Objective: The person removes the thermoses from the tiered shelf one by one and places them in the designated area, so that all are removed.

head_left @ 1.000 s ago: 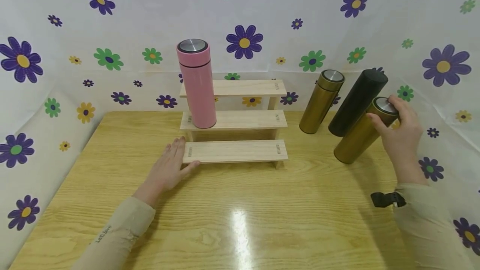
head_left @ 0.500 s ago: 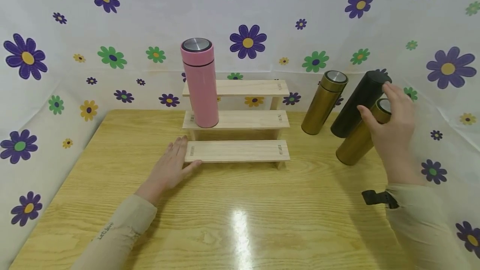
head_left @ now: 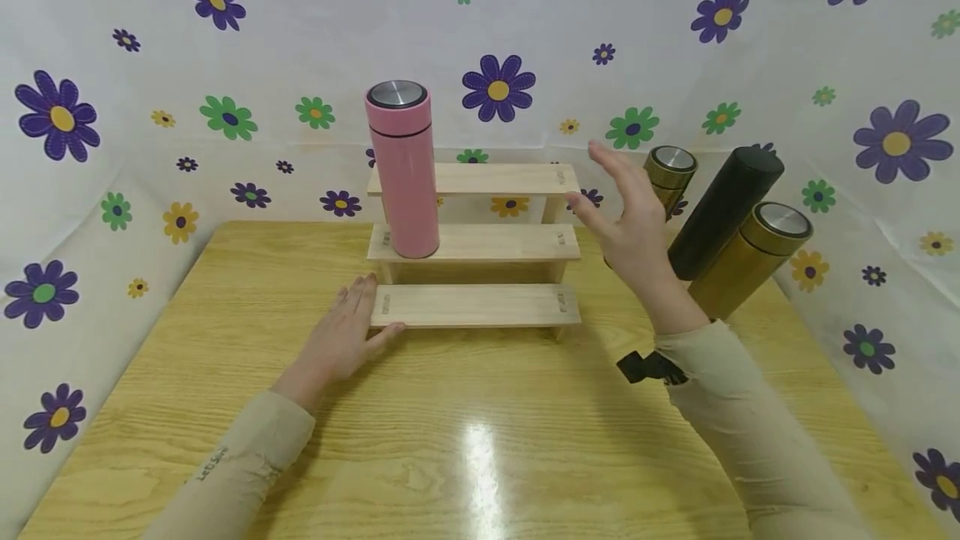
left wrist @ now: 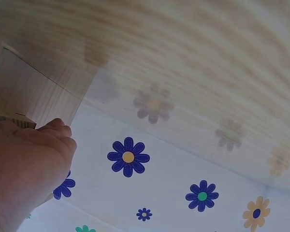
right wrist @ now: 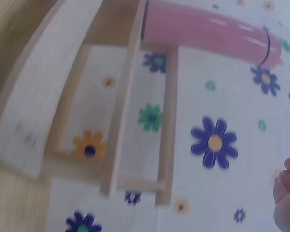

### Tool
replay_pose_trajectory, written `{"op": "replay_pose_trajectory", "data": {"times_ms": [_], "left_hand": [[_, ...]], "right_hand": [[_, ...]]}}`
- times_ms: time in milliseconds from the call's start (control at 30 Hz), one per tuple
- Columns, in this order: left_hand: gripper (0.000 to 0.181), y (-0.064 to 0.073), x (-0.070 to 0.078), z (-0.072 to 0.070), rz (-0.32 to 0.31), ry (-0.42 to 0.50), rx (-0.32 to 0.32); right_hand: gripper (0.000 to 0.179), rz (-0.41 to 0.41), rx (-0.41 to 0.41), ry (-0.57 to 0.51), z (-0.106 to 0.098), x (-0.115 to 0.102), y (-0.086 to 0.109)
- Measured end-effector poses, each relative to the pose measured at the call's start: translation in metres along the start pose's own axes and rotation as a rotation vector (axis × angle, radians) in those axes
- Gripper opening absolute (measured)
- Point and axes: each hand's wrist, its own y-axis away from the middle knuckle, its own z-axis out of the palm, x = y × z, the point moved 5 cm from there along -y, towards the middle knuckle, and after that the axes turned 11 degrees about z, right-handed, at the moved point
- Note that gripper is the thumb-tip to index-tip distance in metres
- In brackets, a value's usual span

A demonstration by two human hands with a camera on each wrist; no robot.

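Observation:
A three-step wooden rack [head_left: 474, 305] stands at the back of the table, and the right wrist view shows the wooden rack [right wrist: 63, 92] too. A pink flask [head_left: 403, 169] stands upright on its middle step; the pink flask [right wrist: 208, 31] also shows in the right wrist view. My left hand [head_left: 341, 336] lies flat on the table with its fingers touching the left end of the lowest step. My right hand [head_left: 626, 219] is raised, open and empty, in front of a gold flask [head_left: 670, 172]. A black flask [head_left: 723, 211] and a second gold flask [head_left: 750, 261] stand to its right.
The wooden table [head_left: 480, 440] is walled in by a white flowered cloth [head_left: 150, 65] at the back and both sides. A black strap [head_left: 647, 367] sits at my right wrist. The rack's top step [head_left: 495, 177] holds nothing.
My right hand has let go of the nearer gold flask and swung left and up, now open before the farther gold flask. The left hand has stayed put.

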Motion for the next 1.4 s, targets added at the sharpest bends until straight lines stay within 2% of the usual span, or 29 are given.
{"op": "replay_pose_trajectory", "data": {"times_ms": [267,533,933,1167,1400], "left_hand": [[0.098,0.0,-0.001,0.002,-0.003,-0.001,-0.004],[0.098,0.001,0.0,0.003,-0.001,-0.004,-0.015],[0.098,0.0,0.0,0.001,0.0,0.004,-0.009],[0.098,0.0,0.0,0.001,0.002,0.005,-0.013],[0.098,0.0,0.0,0.001,-0.001,0.003,-0.023]], "right_hand": [[0.059,-0.093,-0.146,-0.109,0.048,-0.049,-0.032],[0.067,-0.086,-0.267,-0.079,0.085,-0.085,-0.063],[0.067,-0.063,-0.354,-0.041,0.129,-0.107,-0.09],[0.064,-0.02,-0.41,-0.065,0.142,-0.112,-0.094],[0.057,0.001,-0.431,-0.109,0.147,-0.112,-0.094]]}}
